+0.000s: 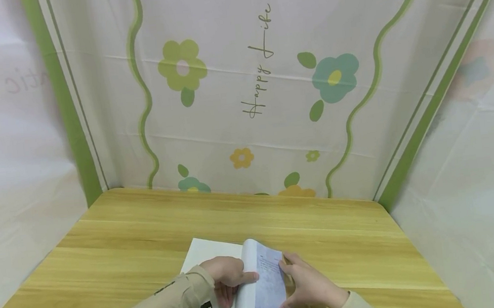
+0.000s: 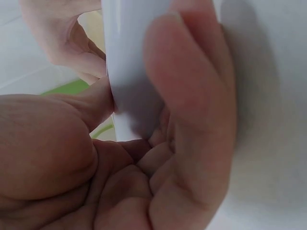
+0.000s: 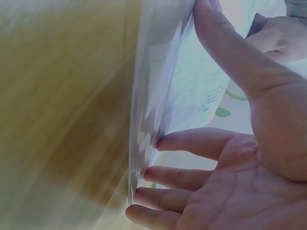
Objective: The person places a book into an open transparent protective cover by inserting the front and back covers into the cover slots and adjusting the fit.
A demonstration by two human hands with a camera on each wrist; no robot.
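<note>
An open book (image 1: 268, 283) lies at the front of the table, with a white side (image 1: 207, 249) spread flat on the left. Its bluish printed page curves up in a bend. My left hand (image 1: 227, 272) grips this bent part, thumb over the printed side and fingers curled beneath, as the left wrist view also shows. Along the right edge of the book runs a clear plastic film (image 3: 148, 91). My right hand (image 1: 306, 284) has its fingers spread nearly straight, fingertips (image 3: 165, 141) against the film's edge and thumb by the page.
The wooden table (image 1: 234, 209) extends behind and to both sides of the book. Printed cloth with flowers (image 1: 225, 111) hangs at the back, and more cloth (image 1: 478, 191) walls in the left and right sides.
</note>
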